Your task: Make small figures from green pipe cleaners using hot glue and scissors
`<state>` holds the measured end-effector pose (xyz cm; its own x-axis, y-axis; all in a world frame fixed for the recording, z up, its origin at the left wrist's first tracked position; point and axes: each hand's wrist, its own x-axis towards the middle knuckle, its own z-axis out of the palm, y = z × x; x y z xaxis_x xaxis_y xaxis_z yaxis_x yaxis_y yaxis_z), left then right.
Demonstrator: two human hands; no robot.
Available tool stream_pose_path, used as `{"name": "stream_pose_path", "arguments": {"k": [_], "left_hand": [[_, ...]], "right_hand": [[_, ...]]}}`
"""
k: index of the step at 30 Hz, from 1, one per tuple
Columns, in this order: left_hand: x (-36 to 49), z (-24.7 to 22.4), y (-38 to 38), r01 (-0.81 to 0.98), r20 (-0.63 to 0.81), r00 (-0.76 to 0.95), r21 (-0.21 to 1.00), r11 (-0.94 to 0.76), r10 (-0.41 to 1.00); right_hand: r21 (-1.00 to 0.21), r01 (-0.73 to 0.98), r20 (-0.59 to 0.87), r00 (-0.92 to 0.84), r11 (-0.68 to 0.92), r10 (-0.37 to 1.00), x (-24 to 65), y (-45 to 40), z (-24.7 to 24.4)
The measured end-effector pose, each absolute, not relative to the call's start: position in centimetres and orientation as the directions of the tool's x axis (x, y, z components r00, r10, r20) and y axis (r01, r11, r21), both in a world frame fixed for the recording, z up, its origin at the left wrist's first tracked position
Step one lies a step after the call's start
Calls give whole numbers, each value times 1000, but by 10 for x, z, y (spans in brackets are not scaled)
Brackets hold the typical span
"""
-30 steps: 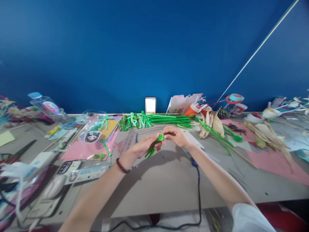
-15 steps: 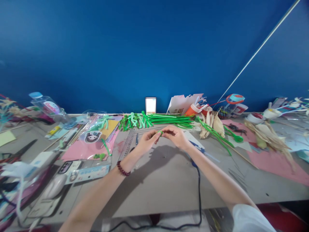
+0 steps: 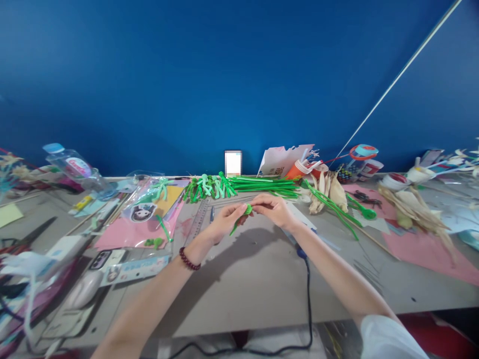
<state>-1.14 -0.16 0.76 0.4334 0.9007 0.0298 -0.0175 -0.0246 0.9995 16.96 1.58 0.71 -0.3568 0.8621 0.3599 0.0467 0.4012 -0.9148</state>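
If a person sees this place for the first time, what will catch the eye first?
Probably the large deep-blue wall filling the upper half. Next, the bright green stems lying along the table's back edge, and the two hands (left, right) meeting at a small green piece in the middle.

Near the center of the frame, the left hand point(image 3: 226, 220) held a small green piece point(image 3: 247, 210), and the right hand's fingers point(image 3: 258, 206) touched its edge. Green stems point(image 3: 262, 185) lay just above them. A clear bottle point(image 3: 73, 162) leaned at the left, a white mouse point(image 3: 86, 289) sat lower left, and dried husks point(image 3: 411, 204) lay at the right.
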Motion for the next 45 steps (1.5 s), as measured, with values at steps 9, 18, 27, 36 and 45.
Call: {"name": "stream_pose_path", "arguments": {"k": [9,18,27,36,45], "left_hand": [[-14,9,-3,-50,63,548,998,-42,834],[-8,-1,5,-48,277,202,961,-273,939],[-8,-4,3,-95,311,177,950,-298,934],[-11,3,1,-71,241,296,971,-230,925],[-12,10,-2,-83,108,405,993,-81,908]], "right_hand": [[-980,-148,187,-479,131,858,169,8,17],[-912,87,368,-261,401,893,163,10,7],[-961,-9,267,-277,275,923,159,4,11],[-947,-22,310,-324,321,894,163,5,11],[-948,-33,299,-431,316,851,169,7,14]]}}
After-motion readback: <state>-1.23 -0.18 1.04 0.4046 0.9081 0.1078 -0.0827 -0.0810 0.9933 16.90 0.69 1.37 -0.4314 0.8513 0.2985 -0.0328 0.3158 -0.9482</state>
